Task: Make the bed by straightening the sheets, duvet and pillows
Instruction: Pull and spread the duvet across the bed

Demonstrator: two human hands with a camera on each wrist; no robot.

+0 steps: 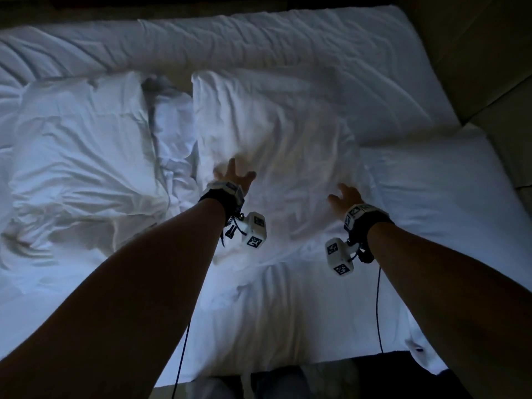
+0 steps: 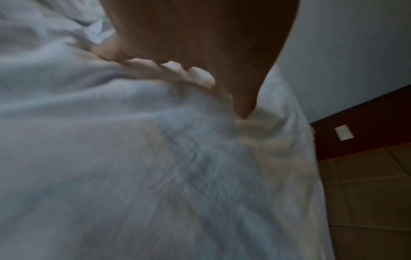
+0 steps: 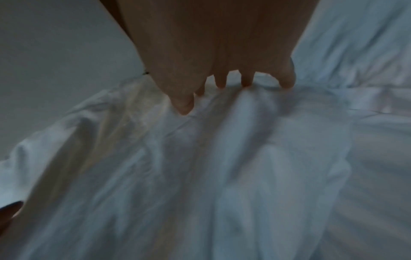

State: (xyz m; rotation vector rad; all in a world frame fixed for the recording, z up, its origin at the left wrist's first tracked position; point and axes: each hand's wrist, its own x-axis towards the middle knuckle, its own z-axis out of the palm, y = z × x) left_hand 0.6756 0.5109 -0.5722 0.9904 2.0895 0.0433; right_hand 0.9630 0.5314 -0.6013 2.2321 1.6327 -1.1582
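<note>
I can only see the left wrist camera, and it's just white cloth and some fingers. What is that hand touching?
Observer: The left hand presses, fingers spread, on a white pillow lying on the bed sheet.
Child: Is the other hand helping?
Observer: Yes. The right hand rests on the same pillow's near right part, fingers spread too.
Child: Is there only one pillow?
Observer: No. A second pillow lies to the left, rumpled, and neither hand touches it.
Child: Where's the blanket?
Observer: A white duvet lies bunched along the bed's far side, beyond both pillows.
</note>
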